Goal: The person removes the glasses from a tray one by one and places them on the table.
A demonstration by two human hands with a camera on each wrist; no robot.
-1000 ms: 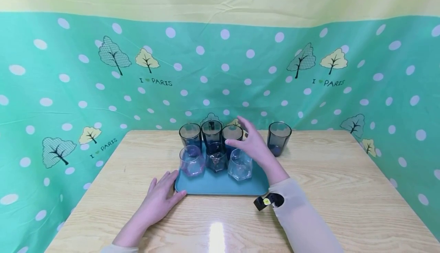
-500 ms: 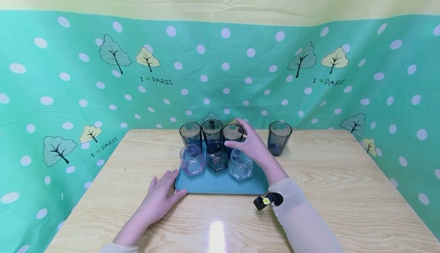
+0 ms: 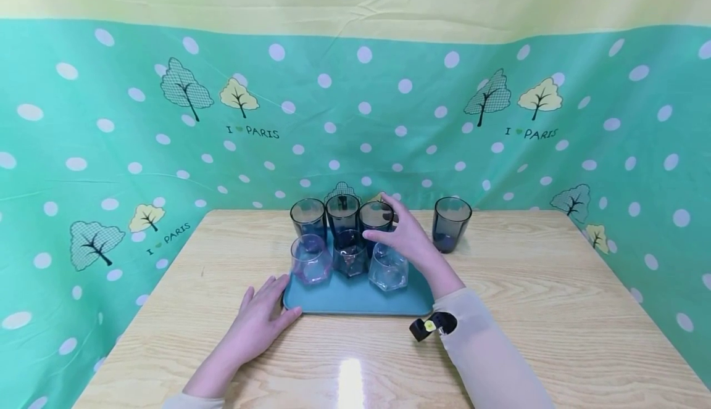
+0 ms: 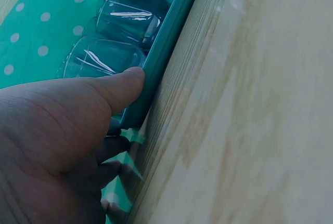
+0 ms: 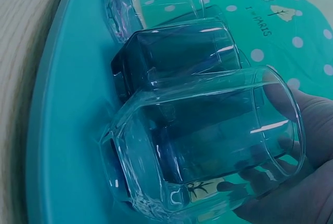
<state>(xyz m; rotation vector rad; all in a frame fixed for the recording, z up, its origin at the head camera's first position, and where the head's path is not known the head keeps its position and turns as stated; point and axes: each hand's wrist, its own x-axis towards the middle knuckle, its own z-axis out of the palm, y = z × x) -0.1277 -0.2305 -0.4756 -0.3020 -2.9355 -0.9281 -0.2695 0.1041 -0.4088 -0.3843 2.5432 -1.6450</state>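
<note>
A blue-teal tray (image 3: 355, 301) holds two rows of glasses. In its back row stand three smoky dark tumblers; my right hand (image 3: 408, 233) reaches round the rightmost tumbler (image 3: 375, 216), thumb in front and fingers at its far side. Contact is partly hidden in the right wrist view, where a clear glass (image 5: 208, 130) lies before the hand. The front row has a pinkish glass (image 3: 311, 261), a dark faceted glass (image 3: 350, 255) and that clear one. My left hand (image 3: 255, 322) rests at the tray's front left corner, thumb (image 4: 127, 86) on the rim, fingers relaxed along the side.
Another smoky tumbler (image 3: 452, 224) stands on the wooden table (image 3: 528, 285), right of the tray. A green dotted cloth (image 3: 366, 125) hangs behind the table and along both sides. A dark wrist camera (image 3: 436, 324) sits on the right sleeve.
The fingers of my right hand have drawn in slightly round the rightmost tumbler. My left hand, the tray and the other glasses stay in place.
</note>
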